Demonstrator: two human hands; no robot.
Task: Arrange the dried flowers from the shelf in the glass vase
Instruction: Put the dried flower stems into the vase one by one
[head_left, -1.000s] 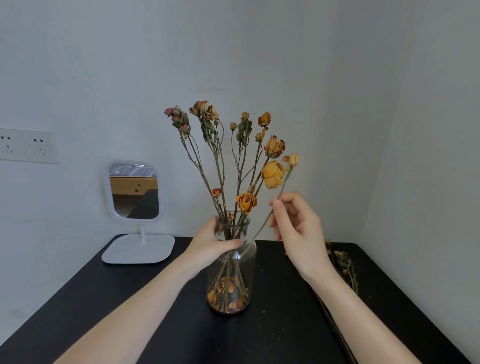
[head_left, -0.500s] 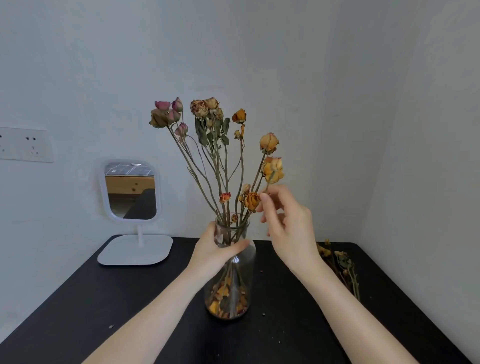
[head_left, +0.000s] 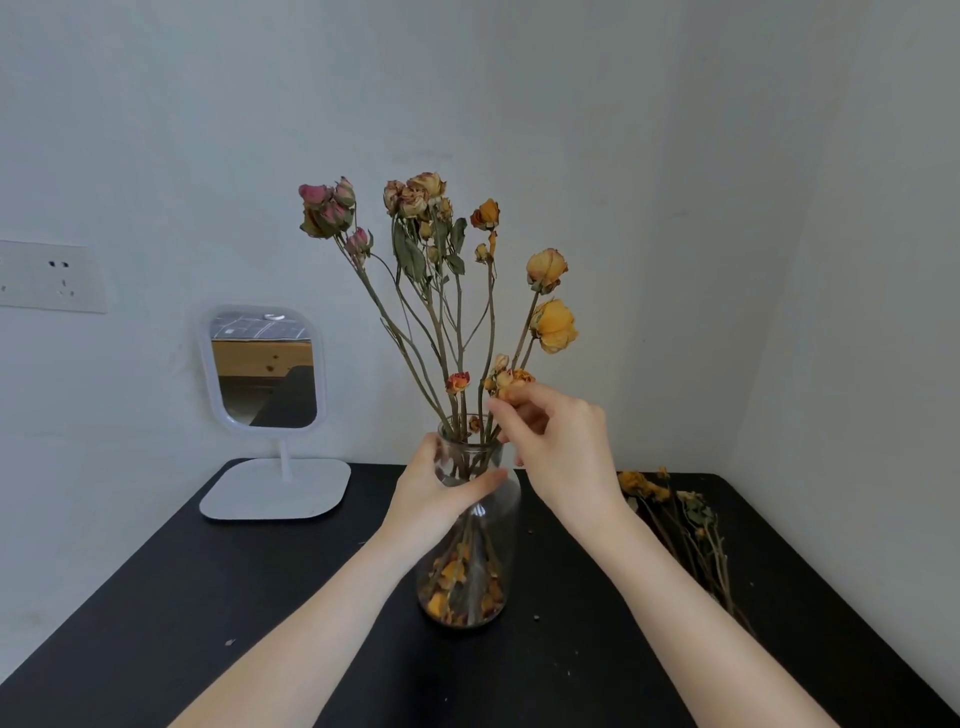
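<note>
Hands settling dried flowers into a glass vase

Head view: left hand (head_left: 441, 493) wraps the neck of the glass vase (head_left: 470, 566), steadying it on the black table (head_left: 208, 597). Right hand (head_left: 561, 447) hovers just above the rim, fingertips (head_left: 506, 402) pinched lightly on a small orange bloom (head_left: 511, 378). Dried flowers (head_left: 436, 270) fan upward from the grip, stems near vertical. Loose stems (head_left: 685, 519) lie to the right, nearest the right hand, pointing away. Petals look brittle, faded yellow and pink.

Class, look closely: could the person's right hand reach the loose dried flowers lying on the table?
Probably yes: the right hand is by the glass vase, the loose dried flowers lie just right of that forearm, nothing between.
</note>
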